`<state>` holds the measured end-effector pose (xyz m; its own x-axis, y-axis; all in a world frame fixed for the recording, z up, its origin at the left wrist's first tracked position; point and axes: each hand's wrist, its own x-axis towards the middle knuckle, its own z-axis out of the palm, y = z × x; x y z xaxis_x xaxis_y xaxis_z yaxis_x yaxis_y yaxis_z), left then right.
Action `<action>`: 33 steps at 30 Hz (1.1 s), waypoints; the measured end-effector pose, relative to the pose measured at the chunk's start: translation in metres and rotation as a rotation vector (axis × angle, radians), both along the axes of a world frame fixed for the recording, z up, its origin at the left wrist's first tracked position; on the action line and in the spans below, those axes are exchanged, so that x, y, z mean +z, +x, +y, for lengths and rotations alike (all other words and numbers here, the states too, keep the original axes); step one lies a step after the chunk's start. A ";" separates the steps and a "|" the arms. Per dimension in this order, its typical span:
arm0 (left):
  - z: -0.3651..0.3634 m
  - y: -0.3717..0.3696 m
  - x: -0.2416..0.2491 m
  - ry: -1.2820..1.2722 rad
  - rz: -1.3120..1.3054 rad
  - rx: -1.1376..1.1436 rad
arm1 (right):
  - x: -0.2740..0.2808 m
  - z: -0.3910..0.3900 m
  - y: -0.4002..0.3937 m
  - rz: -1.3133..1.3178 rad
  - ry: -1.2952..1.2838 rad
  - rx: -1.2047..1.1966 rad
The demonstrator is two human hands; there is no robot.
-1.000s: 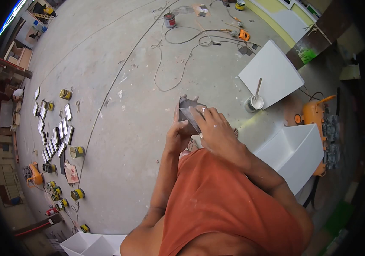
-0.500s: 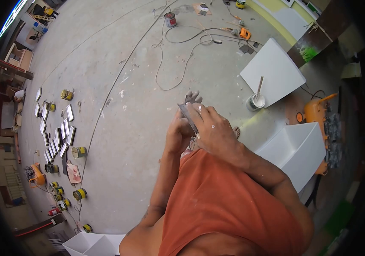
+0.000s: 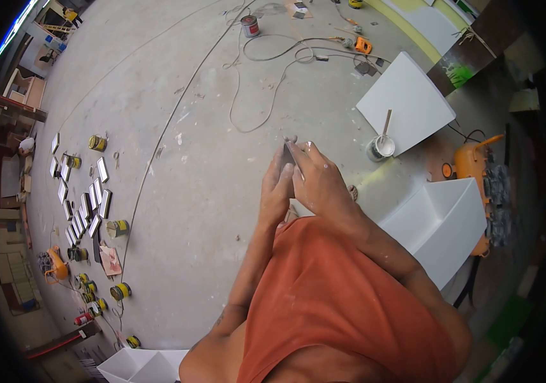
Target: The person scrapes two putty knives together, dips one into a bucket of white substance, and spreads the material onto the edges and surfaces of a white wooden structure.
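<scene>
A dark grey, thin sheet or pad [image 3: 290,159] is held between my two hands in front of my chest. My left hand [image 3: 277,186] has its fingers pressed along one side of it. From the other side my right hand [image 3: 317,179] closes on it, with whitish dust on the fingers. Most of the sheet is hidden by the fingers. Beyond the hands to the right stands an open can of white paint [image 3: 381,148] with a stick upright in it, beside a white panel [image 3: 407,105].
A white box [image 3: 435,223] and an orange compressor [image 3: 472,163] stand at the right. Hoses and an orange tool [image 3: 363,45] lie ahead. Small framed pieces [image 3: 106,203] and several cans [image 3: 118,228] are on the floor at the left. Two people are far off left.
The hands have come closer together around the dark sheet, and the fingers have shifted so that it now stands more upright. The view has shifted slightly.
</scene>
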<state>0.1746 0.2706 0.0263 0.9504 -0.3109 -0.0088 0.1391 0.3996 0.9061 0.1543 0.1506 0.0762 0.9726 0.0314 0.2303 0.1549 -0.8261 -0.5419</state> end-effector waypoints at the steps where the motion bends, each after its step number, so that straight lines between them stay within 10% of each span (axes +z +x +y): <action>1: 0.003 0.003 -0.001 -0.001 -0.044 -0.033 | 0.002 -0.002 -0.001 0.000 -0.001 -0.002; 5: 0.011 0.010 0.004 -0.265 0.099 -0.100 | 0.016 0.001 -0.019 -0.028 -0.124 0.186; 33: 0.003 0.000 -0.018 0.367 -0.190 -0.023 | 0.001 -0.013 0.005 0.059 0.019 0.014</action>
